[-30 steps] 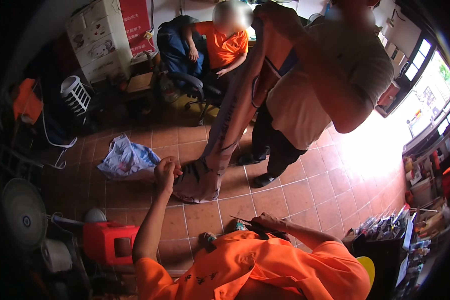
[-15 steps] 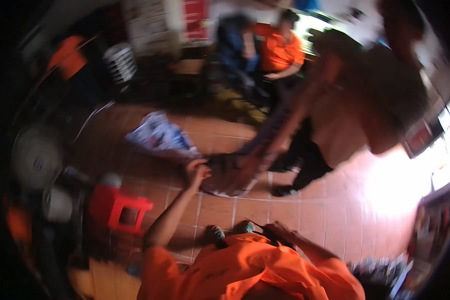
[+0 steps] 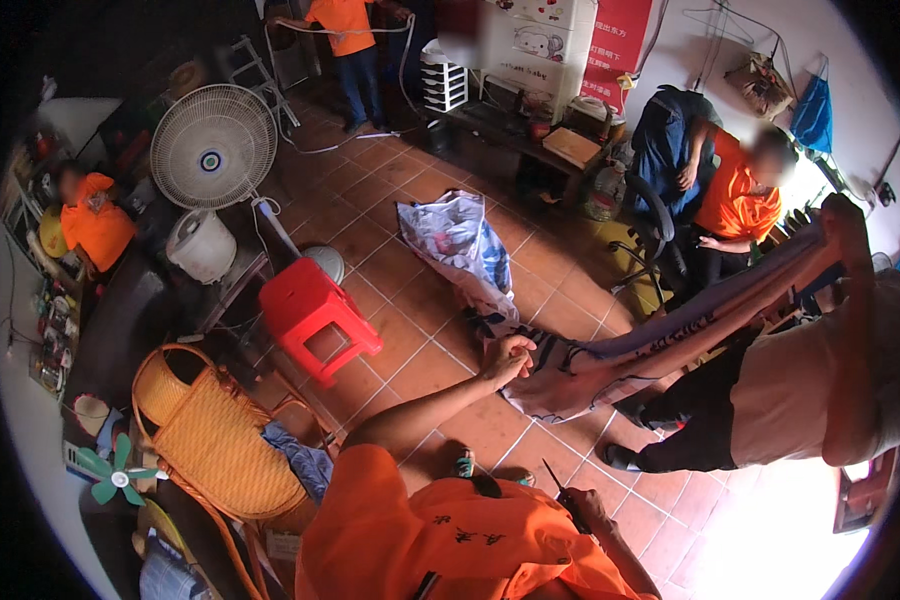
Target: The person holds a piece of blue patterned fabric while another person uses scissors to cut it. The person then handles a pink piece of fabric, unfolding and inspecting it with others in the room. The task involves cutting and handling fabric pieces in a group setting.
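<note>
A long printed cloth, greyish purple and pinkish with dark marks, hangs in a sagging band in front of me. Its white and blue end lies bunched on the tiles, and a standing person at the right holds up the other end. My left hand is at the cloth's near part, fingers curled closed on its edge. Low by my body, my right hand grips a slender dark pointed tool, tip upward; its exact kind cannot be made out.
Left of the cloth stands a red plastic stool, with a wicker chair nearer me. A large fan and white rice cooker are beyond. A seated person is at the right; others are farther off.
My view has swung left, so the room and cloth sit farther right in it. My left hand stays at the cloth. The tool in my right hand now shows clearly.
</note>
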Demonstrator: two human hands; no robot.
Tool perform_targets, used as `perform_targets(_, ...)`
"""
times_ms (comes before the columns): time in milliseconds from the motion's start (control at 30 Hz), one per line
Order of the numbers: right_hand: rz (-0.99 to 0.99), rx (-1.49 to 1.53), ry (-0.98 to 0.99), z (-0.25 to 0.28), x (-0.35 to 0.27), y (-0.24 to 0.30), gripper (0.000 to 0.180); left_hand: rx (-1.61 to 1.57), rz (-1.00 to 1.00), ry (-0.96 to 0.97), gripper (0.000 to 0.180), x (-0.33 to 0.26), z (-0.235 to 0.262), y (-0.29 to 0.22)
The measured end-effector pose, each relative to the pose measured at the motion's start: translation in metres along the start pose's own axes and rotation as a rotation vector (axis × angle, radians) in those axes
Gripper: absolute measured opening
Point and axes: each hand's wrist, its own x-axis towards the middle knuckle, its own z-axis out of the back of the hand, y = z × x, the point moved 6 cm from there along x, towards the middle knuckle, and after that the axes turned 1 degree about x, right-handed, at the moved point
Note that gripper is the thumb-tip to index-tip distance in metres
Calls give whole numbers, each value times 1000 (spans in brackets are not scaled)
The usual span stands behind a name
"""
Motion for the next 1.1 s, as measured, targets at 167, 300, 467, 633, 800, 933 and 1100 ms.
perform_targets(167,-22,22,34,-3,4,0,19,50,-3,10,17,-4,1,5)
perform_targets(300,3,16,28,4,9,13,21,45,28,60,16,-1,-4,9)
perform_targets(467,-6,2,47,11,13,21,17,81,38,104,15,10,-7,21)
perform_targets(633,94,-77,149,10,24,44,9,-140,23,79,20,-1,-6,33)
perform_targets(800,236,-104,9,-27,26,-50,14,82,36,125,21,2,-30,39)
perform_targets(933,252,-130,174,-59,59,-65,18,14,-11,21,18,-3,10,82)
perform_targets(1100,82,-134,273,-2,64,28,18,-111,92,-116,11,-54,57,68)
